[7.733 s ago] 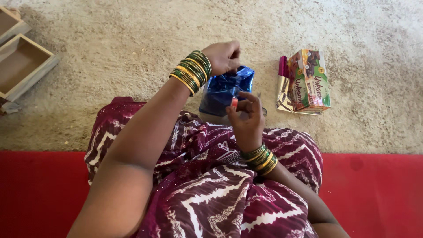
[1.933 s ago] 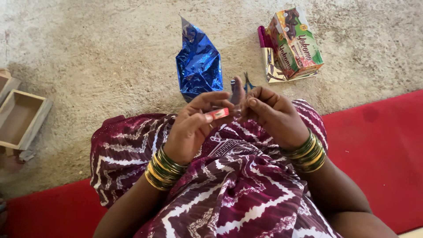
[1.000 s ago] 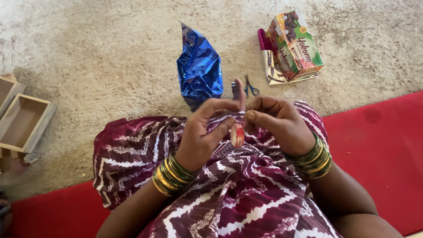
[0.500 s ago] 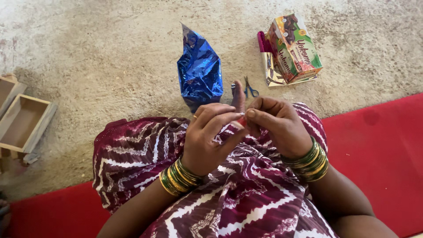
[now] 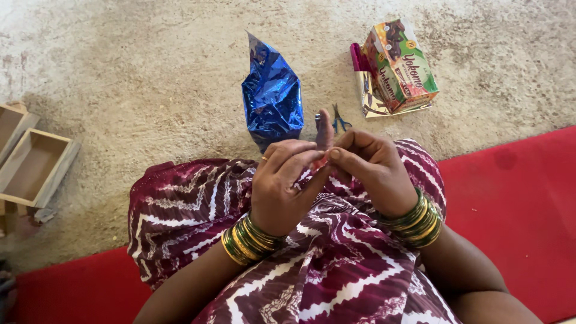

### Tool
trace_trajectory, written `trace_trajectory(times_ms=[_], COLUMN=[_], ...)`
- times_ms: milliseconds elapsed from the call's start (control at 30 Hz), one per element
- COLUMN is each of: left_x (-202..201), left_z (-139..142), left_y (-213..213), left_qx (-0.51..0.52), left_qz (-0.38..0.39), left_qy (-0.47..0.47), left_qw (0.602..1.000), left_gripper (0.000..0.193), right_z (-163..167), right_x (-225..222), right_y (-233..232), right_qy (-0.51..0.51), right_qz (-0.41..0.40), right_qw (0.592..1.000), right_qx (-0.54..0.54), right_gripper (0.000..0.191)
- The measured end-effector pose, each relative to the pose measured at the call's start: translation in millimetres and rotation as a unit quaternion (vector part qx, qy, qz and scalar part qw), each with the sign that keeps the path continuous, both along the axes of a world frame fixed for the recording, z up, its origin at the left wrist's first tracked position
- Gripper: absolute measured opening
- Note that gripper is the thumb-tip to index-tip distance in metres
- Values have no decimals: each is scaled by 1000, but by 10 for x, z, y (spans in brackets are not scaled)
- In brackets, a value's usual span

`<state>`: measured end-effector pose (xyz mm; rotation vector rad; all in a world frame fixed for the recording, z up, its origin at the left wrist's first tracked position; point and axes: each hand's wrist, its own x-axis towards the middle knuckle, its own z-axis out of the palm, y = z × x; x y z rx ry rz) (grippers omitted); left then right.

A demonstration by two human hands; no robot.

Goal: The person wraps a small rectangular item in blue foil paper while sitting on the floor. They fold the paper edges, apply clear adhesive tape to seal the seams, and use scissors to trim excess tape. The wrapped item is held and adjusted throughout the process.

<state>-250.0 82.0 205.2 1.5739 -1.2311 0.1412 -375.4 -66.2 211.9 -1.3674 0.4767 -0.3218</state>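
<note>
1. Pinching together over the lap, the left hand [image 5: 282, 192] and the right hand [image 5: 375, 171] meet at a small reddish piece [image 5: 321, 163], which is mostly hidden between their fingertips.
2. Both grips are closed to a fine pinch on that piece; its shape and long axis cannot be told, since only a sliver shows.
3. The piece lies directly between the hands, the left thumb and forefinger coming at it from the left, the right forefinger from the right, neither clearly nearer.
4. Beyond the knees on the sandy floor [image 5: 150, 78] stands a blue foil bag [image 5: 273, 99], upright and crumpled, just ahead of the hands.
5. Small scissors [image 5: 340, 119] lie just right of the bag, and a printed carton [image 5: 399, 69] sits farther right.
6. Wooden boxes [image 5: 33, 165] rest at the floor's left edge, well apart.
</note>
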Motion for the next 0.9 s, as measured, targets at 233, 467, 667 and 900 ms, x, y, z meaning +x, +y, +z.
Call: trace_trajectory(times_ms=[233,467,667,900], left_x=[-18,55,209,626], left_z=[-5,-155,-438,-745], left_y=[-16,89,227,395], left_qx=[-16,-2,-3,86], left_qz=[-1,-60,-125,-179], left_qy=[27,146,459,248], left_qw=[1000,987,879,948], left_gripper=[17,11,6,5], right_z=[-26,-60,-299,-652], right_x=[34,17,210,854], right_y=[38,26,-160,-807], right_qy=[-16,-44,-105,-118], right_qz=[3,62,91,69], right_qw=[1000,996,989,972], right_qx=[9,42,44,-190], right_gripper=[13,12,20,72])
